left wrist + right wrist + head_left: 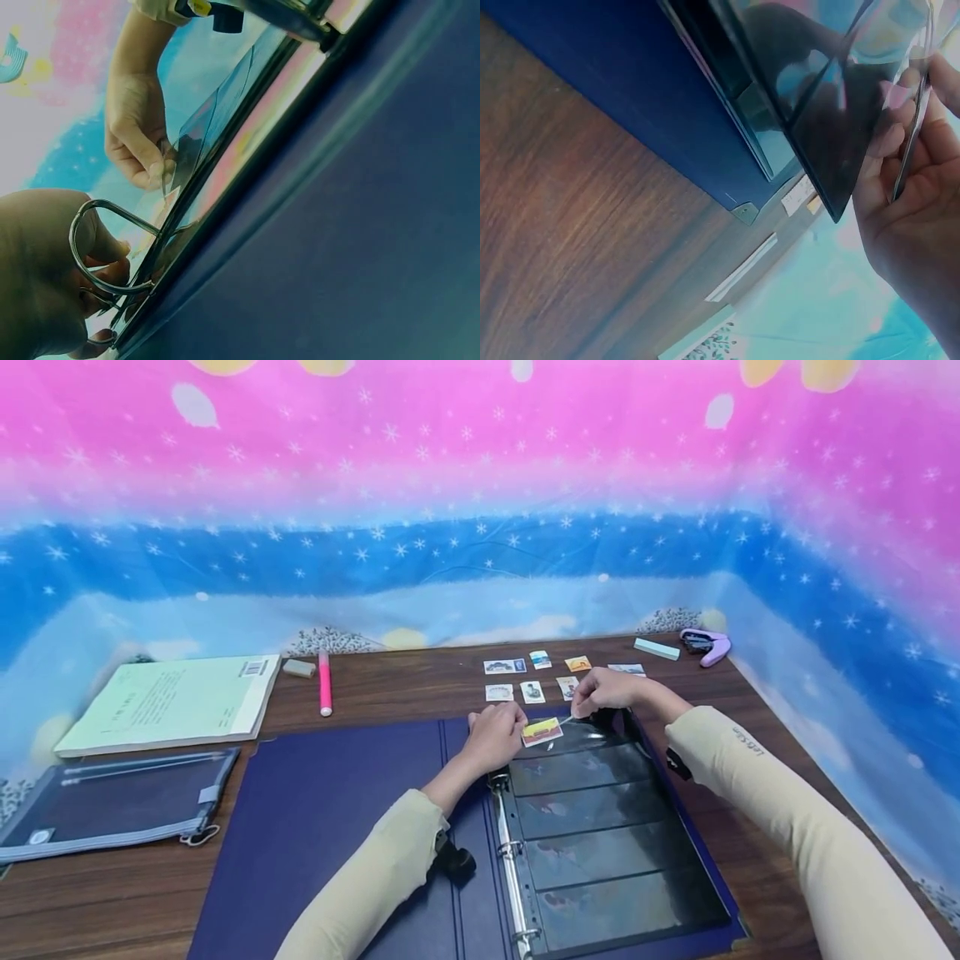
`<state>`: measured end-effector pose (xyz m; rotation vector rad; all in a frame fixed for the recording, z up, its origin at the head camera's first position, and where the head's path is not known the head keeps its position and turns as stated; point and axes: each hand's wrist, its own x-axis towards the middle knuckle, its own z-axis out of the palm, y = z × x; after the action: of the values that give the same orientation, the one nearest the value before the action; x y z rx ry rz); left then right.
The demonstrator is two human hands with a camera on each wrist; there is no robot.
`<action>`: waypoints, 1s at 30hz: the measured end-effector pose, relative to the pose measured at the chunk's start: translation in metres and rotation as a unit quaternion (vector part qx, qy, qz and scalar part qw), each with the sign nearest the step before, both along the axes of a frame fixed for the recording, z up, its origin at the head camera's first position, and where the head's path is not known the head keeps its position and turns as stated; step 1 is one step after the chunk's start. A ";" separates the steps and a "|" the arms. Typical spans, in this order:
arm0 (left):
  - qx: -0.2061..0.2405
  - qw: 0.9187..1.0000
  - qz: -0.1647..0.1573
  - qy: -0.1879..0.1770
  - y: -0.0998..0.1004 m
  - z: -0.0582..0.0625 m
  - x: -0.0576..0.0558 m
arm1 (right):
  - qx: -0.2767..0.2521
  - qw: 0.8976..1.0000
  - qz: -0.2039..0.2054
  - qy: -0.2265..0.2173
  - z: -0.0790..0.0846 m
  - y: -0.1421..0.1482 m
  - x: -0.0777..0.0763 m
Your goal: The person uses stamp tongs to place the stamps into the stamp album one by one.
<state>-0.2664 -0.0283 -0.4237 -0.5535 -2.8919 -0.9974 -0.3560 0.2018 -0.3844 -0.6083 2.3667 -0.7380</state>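
A navy ring binder [337,827] lies open with a black stamp page [592,818] of clear-fronted pockets on its rings. Over the top pocket lies a small yellow and red stamp [542,732]. My right hand [603,691] pinches thin metal tweezers [909,154], whose tip meets the stamp's right edge. At the stamp's left, my left hand [495,733] curls its fingers at the page's upper edge and seems to pinch it; its fingertips are partly hidden. Metal binder rings [112,214] stand beside that hand in the left wrist view. The page's corner is lifted in the right wrist view.
Several loose stamps [533,692] lie in rows behind the binder. A pale blue block [657,648] and a purple stapler [707,646] sit at the back right. Leftward are a pink marker [325,685], an eraser [299,668], a green book [172,702] and a mesh zip pouch [120,802].
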 end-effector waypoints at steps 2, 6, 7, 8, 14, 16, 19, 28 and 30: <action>0.001 1.000 0.000 0.001 0.001 0.000 0.001 | 0.006 1.000 0.001 -0.008 0.000 0.000 0.001; 0.004 1.000 0.000 -0.001 0.001 0.001 0.002 | 0.011 1.000 0.001 -0.016 -0.001 0.000 0.004; 0.003 1.000 0.001 -0.001 0.001 0.001 0.002 | 0.008 1.000 0.000 -0.016 -0.002 0.000 0.005; 0.002 1.000 0.003 -0.001 0.001 0.001 0.003 | 0.004 1.000 0.001 -0.013 -0.003 0.000 0.005; -0.003 1.000 0.012 0.005 0.001 0.000 0.002 | -0.023 1.000 0.017 0.010 -0.012 0.001 0.008; -0.003 1.000 0.013 0.009 0.002 -0.001 0.002 | -0.035 0.999 0.019 0.014 -0.014 0.002 0.009; -0.002 1.000 0.015 0.013 0.002 -0.002 0.002 | -0.046 0.999 0.020 0.015 -0.017 0.002 0.010; -0.002 0.999 0.030 0.023 0.003 -0.005 0.002 | -0.059 0.998 0.027 0.007 -0.017 0.002 0.012; 0.003 0.999 0.036 0.025 0.004 -0.005 0.002 | -0.056 0.998 0.028 0.009 -0.016 0.002 0.012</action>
<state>-0.2644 -0.0245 -0.4290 -0.4636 -2.8424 -0.9673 -0.3442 0.2033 -0.4008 -0.7288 2.3254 -0.8477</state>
